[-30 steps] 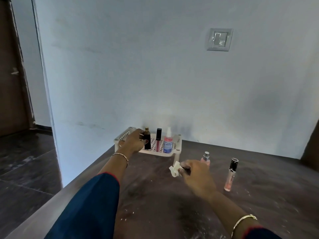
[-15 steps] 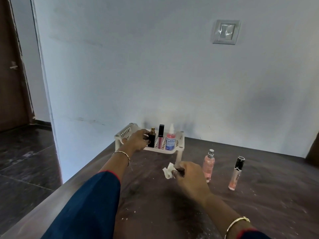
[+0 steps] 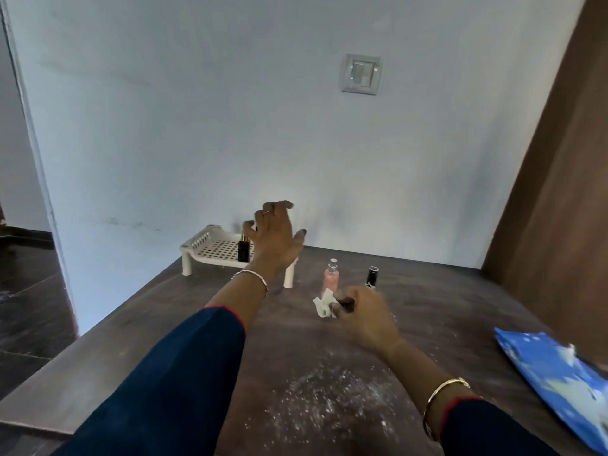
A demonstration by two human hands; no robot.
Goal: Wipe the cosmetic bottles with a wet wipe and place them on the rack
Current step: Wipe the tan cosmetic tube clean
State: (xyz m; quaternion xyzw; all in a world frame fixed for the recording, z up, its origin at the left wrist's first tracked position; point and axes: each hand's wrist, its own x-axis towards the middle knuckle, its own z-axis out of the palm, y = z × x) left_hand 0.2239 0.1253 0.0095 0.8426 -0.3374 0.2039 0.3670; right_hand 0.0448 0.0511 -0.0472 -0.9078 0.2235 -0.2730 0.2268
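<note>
Rack point(image 3: 212, 251) stands on the table point(image 3: 184, 307), against the wall. Left hand point(image 3: 274, 238) hangs above the rack's right part, fingers spread and loosely bent, gripping nothing. Dark bottle point(image 3: 243, 253) stands upright on the rack, just beside that hand. Right of the rack, on the table: pink spray bottle point(image 3: 331, 278), then black-capped tube point(image 3: 372, 276), both upright. Right hand point(image 3: 365, 315), nearer than the rack, pinches the wet wipe point(image 3: 323, 304) in curled fingers.

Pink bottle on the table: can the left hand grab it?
Probably yes. The left hand is open and empty, raised by the rack, and the pink bottle stands just to its right with nothing between. The right hand, holding the wipe, sits nearer the camera.
</note>
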